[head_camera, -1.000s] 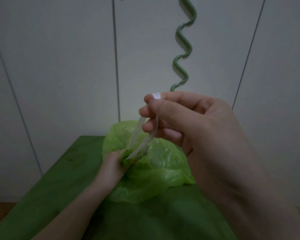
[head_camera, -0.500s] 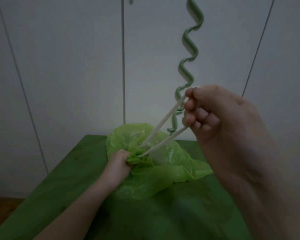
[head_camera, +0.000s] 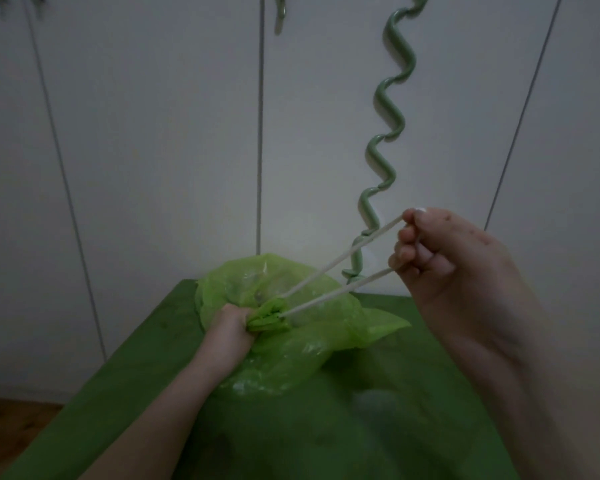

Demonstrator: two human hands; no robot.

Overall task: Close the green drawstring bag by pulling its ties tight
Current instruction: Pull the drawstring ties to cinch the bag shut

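Observation:
A light green plastic drawstring bag lies on a dark green table. Its mouth is bunched into a tight gathered knot of folds. My left hand grips the bag right at that gathered mouth. Two white ties run taut from the mouth up and to the right. My right hand is raised above the table's right side and closed on the ends of both ties.
A pale green spiral rod hangs down the white cupboard doors behind the table, ending just behind the bag. Wooden floor shows at the lower left beside the table's edge.
My right hand has pulled the ties out up and to the right, from slack near the bag to long and taut. The bag's mouth has gathered tighter under my left hand.

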